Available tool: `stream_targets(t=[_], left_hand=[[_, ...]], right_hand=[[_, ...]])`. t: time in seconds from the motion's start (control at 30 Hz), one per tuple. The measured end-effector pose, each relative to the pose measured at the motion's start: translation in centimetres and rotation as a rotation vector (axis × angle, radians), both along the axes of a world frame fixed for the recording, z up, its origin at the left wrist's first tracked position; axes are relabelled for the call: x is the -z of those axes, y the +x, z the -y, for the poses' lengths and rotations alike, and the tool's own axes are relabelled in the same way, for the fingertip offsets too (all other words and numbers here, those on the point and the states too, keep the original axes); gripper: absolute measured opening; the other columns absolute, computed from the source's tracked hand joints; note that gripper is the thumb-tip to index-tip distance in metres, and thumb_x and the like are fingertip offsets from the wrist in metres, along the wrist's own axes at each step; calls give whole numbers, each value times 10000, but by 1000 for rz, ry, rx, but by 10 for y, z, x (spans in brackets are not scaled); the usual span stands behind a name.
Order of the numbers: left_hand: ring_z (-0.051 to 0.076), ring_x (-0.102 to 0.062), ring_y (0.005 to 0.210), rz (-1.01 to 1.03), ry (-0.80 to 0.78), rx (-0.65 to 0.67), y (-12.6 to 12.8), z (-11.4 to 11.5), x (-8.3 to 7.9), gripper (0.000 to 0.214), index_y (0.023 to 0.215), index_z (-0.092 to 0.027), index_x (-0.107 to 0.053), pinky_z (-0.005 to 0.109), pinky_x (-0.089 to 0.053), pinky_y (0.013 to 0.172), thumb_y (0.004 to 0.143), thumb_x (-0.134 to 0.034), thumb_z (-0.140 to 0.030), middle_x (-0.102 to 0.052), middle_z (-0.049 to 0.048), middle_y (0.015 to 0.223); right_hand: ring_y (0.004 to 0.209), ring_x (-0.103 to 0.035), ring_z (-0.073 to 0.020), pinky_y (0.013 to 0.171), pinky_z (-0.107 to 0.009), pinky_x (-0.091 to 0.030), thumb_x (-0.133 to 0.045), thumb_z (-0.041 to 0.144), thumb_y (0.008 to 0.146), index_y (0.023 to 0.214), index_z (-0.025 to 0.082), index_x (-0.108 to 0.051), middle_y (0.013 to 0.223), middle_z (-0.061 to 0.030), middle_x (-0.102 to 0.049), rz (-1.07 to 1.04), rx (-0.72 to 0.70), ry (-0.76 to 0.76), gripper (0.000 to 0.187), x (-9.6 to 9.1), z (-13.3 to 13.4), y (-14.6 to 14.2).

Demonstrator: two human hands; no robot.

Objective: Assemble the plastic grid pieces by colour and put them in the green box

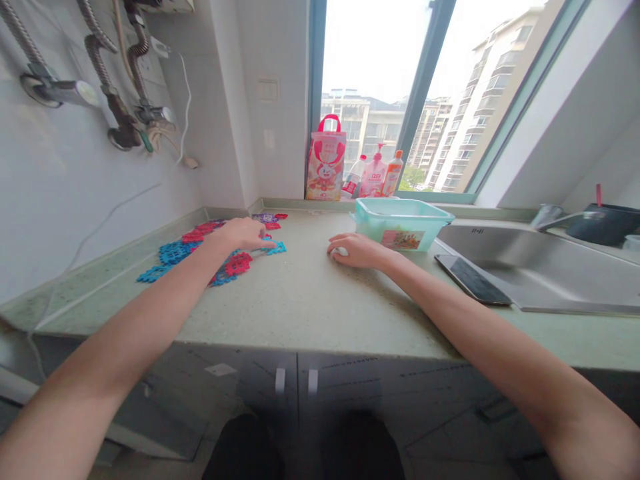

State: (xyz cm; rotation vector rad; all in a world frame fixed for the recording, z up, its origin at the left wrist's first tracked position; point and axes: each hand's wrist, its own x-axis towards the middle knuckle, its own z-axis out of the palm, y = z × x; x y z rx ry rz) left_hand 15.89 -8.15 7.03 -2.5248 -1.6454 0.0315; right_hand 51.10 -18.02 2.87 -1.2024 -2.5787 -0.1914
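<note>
My left hand [243, 235] rests over a loose heap of red, blue and purple lacy-edged pieces [175, 253] at the left of the counter. Its thumb is stretched out beside a light blue piece [276, 248], apart from the forefinger; the other fingertips are partly hidden. My right hand [357, 251] is low over the counter with fingers loosely curved, a gap between thumb and fingers, and nothing seen in it. Just behind it stands a mint-green plastic tub [373, 227] with a picture label; its contents are mostly hidden by the walls.
A dark phone [473, 280] lies by the rim of the steel sink [550, 267] on the right. A pink bag [326, 165], a pump bottle [374, 177] and other bottles line the windowsill. Pipes and valves [123, 120] stick out of the left wall.
</note>
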Motion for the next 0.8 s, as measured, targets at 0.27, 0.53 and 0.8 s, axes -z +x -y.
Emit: stream_targets(t=[0.27, 0.53, 0.8], left_hand=[[239, -715, 956, 262, -119, 386, 29, 15, 9, 520, 1114, -250, -792, 309, -471, 828, 981, -482, -646, -805, 91, 1065], [241, -714, 1051, 315, -201, 411, 32, 16, 11, 434, 1260, -270, -767, 310, -501, 927, 939, -578, -493, -805, 80, 1167], [349, -658, 1274, 34, 139, -65, -24, -1, -21, 549, 1450, -262, -684, 412, -481, 1064, 943, -556, -429, -708, 129, 1441]], right_hand=[[1209, -730, -276, 1075, -420, -553, -638, 232, 993, 1265, 226, -774, 1355, -111, -750, 0, 23, -6, 304, 0, 3, -3], [1294, -685, -284, 1140, -455, -510, -664, 410, 1040, 1395, 282, -720, 1438, -121, -700, -81, -130, -57, 381, 2, 17, -34], [1168, -718, -269, 1050, -423, -552, -657, 384, 1037, 1349, 236, -729, 1284, -131, -747, -74, -41, -113, 353, 5, 4, -17]])
